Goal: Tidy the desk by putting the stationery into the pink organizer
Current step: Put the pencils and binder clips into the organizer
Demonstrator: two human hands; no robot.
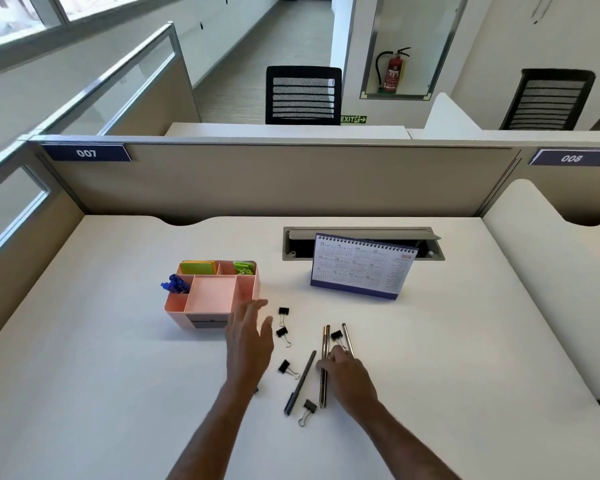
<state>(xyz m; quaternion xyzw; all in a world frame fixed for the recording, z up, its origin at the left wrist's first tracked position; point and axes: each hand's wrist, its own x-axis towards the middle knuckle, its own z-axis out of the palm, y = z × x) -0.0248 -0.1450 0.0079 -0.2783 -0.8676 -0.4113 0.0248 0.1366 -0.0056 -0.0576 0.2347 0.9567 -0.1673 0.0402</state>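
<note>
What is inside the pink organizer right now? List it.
The pink organizer holds blue pens at its left, green and orange sticky notes at the back left, and green clips at the back right. The big middle tray looks empty. The deeper compartments' bottoms and the front drawer's contents are hidden.

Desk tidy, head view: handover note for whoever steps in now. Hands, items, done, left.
Left hand: open, empty, hovering beside the pink organizer.
Right hand: fingers down on the pair of pens on the desk; grip not yet clear.
Done: blue pens, sticky notes and green clips are in the organizer.
Left: dark pen, the pair of pens, silver pen, and five visible black binder clips. A dark bit shows under the left wrist; cannot tell what.
Desk calendar is untouched.
</note>
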